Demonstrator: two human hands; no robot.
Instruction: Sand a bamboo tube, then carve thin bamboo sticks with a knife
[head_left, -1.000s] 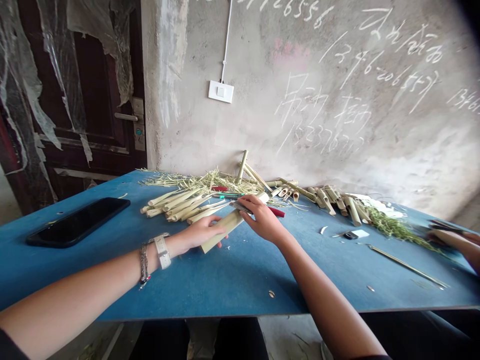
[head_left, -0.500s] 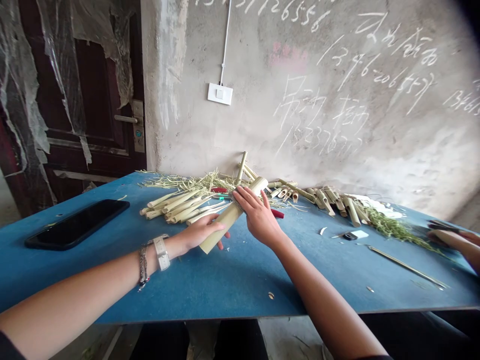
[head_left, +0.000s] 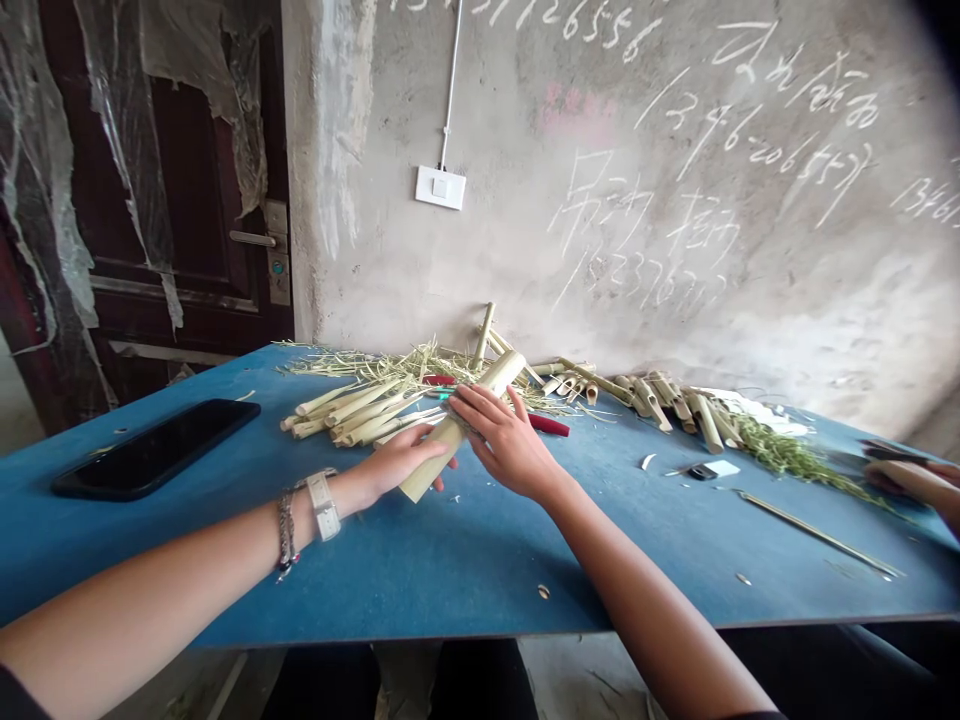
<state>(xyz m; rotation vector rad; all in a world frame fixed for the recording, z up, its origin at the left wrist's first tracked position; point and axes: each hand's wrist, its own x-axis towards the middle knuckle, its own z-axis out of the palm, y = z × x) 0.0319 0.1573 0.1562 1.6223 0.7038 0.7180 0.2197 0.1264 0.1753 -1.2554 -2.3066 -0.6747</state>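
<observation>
A wide, pale green bamboo piece [head_left: 504,371] slants over the blue table, its near end low and to the left. My left hand [head_left: 409,462] is closed round its lower part, thumb on top. Across its middle lies my right hand [head_left: 499,435], fingers together and pressed on something dark and thin, mostly hidden, that I cannot make out. Behind my hands are a bundle of split bamboo pieces [head_left: 364,412] and a heap of thin shavings [head_left: 427,360]. A red handle [head_left: 549,425] shows just beyond my right hand.
A black phone [head_left: 157,448] lies on the blue table [head_left: 315,590] at the left. More bamboo pieces [head_left: 660,400], green shavings [head_left: 787,455], a small white-and-black object [head_left: 712,469] and a thin stick [head_left: 814,532] are at the right. Another person's hand [head_left: 911,480] is at the right edge.
My right hand has slid down the bamboo, toward my left hand. More of the red handle now shows. My left hand keeps its hold, and the bamboo's far end has shifted slightly left.
</observation>
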